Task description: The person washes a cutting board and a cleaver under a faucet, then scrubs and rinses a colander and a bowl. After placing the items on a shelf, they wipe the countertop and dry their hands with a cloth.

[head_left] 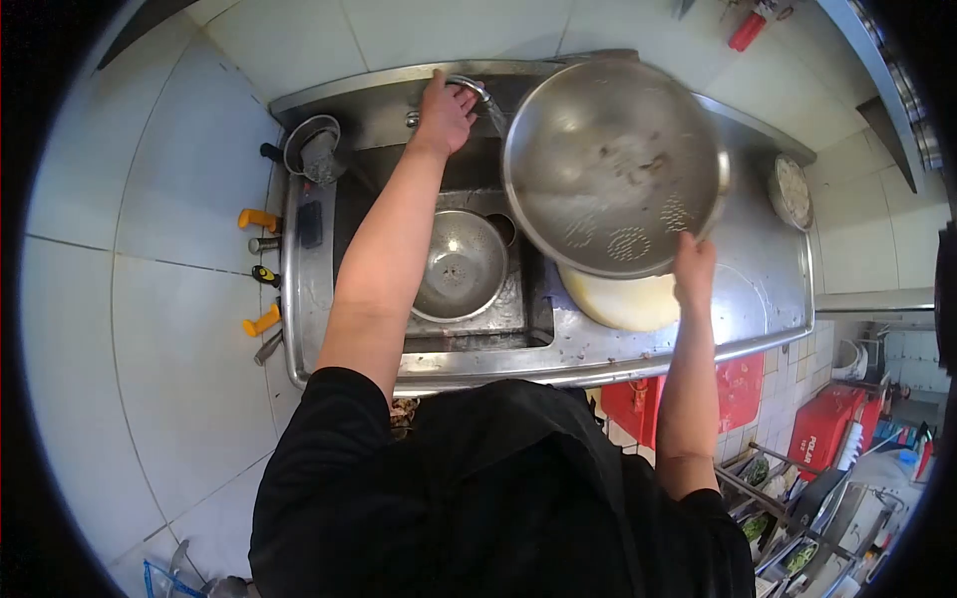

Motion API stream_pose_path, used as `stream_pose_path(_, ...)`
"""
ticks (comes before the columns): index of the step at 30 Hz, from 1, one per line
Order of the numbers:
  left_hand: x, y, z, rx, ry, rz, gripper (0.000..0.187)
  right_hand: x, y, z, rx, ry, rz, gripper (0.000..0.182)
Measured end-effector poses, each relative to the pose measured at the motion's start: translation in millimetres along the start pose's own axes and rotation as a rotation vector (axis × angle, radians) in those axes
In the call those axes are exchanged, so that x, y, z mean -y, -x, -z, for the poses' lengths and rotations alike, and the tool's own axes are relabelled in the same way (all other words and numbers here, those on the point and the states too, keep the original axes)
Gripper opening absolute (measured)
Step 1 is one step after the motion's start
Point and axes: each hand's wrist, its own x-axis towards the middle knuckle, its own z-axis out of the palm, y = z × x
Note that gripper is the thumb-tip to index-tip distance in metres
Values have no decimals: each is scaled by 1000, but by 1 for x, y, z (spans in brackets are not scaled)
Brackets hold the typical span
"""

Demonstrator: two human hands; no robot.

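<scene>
My right hand [694,261] grips the lower right rim of a large steel bowl [618,164] with punched holes and dark bits inside. The bowl is tilted over the counter right of the sink. Beside the tap [478,90] at the back of the sink, my left hand [449,117] has its fingers apart, with the fingertips near or touching the curved spout. A smaller steel bowl [461,267] rests in the sink basin [513,339]. Partly hidden under the large bowl is a round pale yellow object [623,299] on the counter.
A pot [312,140] stands at the sink's left back corner. Orange-handled tools [261,219] line the left edge. A bowl of pale contents [793,191] sits at the counter's right end. Red containers [738,389] are below the counter's front edge.
</scene>
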Motion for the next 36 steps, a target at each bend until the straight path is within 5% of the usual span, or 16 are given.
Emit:
stream_pose_path(4,-27,2,29,-112,-203,-97,52,26,31,-63,247,56,-152,28)
stream_pose_path(6,-39,13,49,14,-542,-150,43,41,44,-91,408,86,-227,29)
stream_pose_path(8,-46,24,59,40,-515,-146,43,31,43,-122,505,114,-199,30)
stream_pose_path(15,-46,83,141,-360,-775,-290,47,11,11,-203,880,124,-368,27)
stream_pose_path(18,-34,103,196,-547,-962,-549,44,48,8,-218,970,251,-386,26)
stream_pose_path(20,-32,124,219,-699,-1453,-493,40,47,-6,-235,1079,235,-401,26)
stream_pose_path(21,-32,137,221,-714,-1450,-487,40,24,-21,-248,1161,222,-389,28)
stream_pose_path(23,-36,164,217,-507,-1319,68,40,28,-27,-259,1175,213,-396,30)
stream_pose_path(26,-13,174,234,-569,-1306,45,40,64,-40,-264,1275,365,-388,31)
stream_pose_path(27,9,169,260,-609,-1230,-134,38,76,-38,-264,1266,489,-321,30)
stream_pose_path(29,33,168,268,-599,-1077,-57,38,78,-33,-266,1265,623,-242,30)
stream_pose_path(31,42,167,254,-609,-1061,28,40,69,-24,-261,1097,249,62,20)
stream_pose_path(34,90,147,269,-497,-762,90,44,77,-20,-250,954,324,220,14)
stream_pose_path(36,117,132,260,-502,-853,96,46,103,-7,-234,964,344,226,17)
